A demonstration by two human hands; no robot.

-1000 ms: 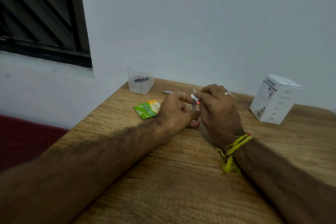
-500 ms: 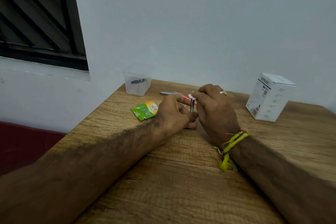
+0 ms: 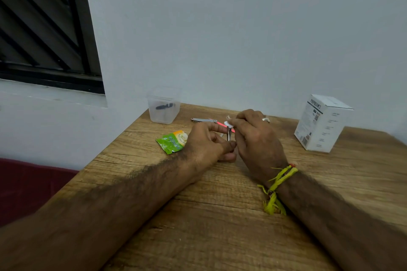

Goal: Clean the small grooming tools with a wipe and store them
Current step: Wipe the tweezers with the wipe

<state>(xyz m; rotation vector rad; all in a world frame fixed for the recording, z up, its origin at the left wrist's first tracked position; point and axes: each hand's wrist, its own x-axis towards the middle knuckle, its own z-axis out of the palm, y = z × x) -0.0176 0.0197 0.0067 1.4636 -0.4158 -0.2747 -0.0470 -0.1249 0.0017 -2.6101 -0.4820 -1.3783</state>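
My left hand (image 3: 208, 144) holds a small metal grooming tool (image 3: 228, 134) upright by its lower end. My right hand (image 3: 253, 138) pinches a small white wipe (image 3: 228, 123) around the tool's upper end. Behind the hands a second metal tool (image 3: 203, 119) with a red part lies flat on the wooden table (image 3: 220, 215). A clear plastic container (image 3: 164, 109) stands at the table's far left corner with a dark tool inside it. A torn green wipe sachet (image 3: 173, 142) lies just left of my left hand.
A white cardboard box (image 3: 321, 123) stands at the back right of the table. The wall runs along the table's far edge, with a dark window (image 3: 44, 26) at the left. A dark red surface (image 3: 28, 185) lies beyond the table's left edge.
The wipe in my right hand has slid up from the middle of the tool to its top end. The left hand keeps its hold.
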